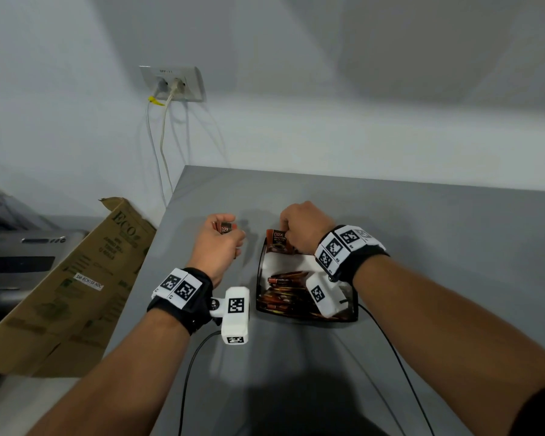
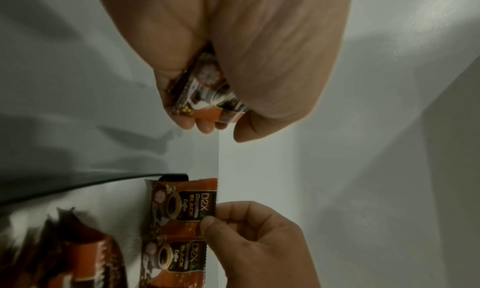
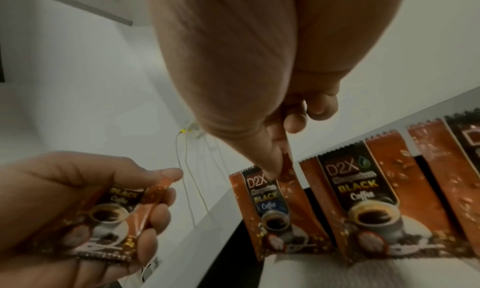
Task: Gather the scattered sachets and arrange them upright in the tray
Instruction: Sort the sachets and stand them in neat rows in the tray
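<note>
A black-rimmed tray point(image 1: 259, 278) stands on the grey table point(image 1: 438, 247). Several brown and orange D2X coffee sachets lie flat in its near half point(image 1: 283, 292). Others stand upright against its far wall point(image 3: 363, 206). My right hand point(image 1: 288, 236) pinches the top edge of one upright sachet point(image 3: 270, 206) at the tray's far left corner. My left hand point(image 1: 230, 236) hovers just left of the tray, fingers curled round a sachet point(image 1: 226, 228), seen close up in the left wrist view point(image 2: 207, 95). How many sachets it grips is unclear.
A flattened cardboard box point(image 1: 76, 278) leans at the table's left edge. A wall socket point(image 1: 173, 83) with white cables hangs behind the table's far left corner. Black wrist-camera cables point(image 1: 189, 372) trail across the near table.
</note>
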A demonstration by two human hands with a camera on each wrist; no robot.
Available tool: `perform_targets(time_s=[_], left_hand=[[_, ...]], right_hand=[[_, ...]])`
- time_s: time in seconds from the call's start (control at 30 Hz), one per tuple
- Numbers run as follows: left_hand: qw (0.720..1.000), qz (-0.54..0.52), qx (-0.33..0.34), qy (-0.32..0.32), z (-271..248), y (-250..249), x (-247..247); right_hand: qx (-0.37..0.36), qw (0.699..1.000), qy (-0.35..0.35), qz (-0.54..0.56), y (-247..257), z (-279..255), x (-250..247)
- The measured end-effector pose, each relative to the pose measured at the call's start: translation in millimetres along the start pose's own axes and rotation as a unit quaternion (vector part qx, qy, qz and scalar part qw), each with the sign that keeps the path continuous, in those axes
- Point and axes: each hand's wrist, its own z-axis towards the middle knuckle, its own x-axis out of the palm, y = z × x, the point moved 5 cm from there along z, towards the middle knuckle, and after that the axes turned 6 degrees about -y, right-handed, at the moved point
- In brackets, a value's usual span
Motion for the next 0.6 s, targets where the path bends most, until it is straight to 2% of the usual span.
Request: perform_targets(time_s=[0.47,0.6], left_hand=[[0.999,0.02,-0.008,0.026,-8,2,13],[0.999,0.028,-0.01,0.03,-9,1,10]], right_hand=[[0.005,1.0,0.0,-0.014,-8,7,17],[0.018,0.999,-0.038,0.03,-31,4,4]])
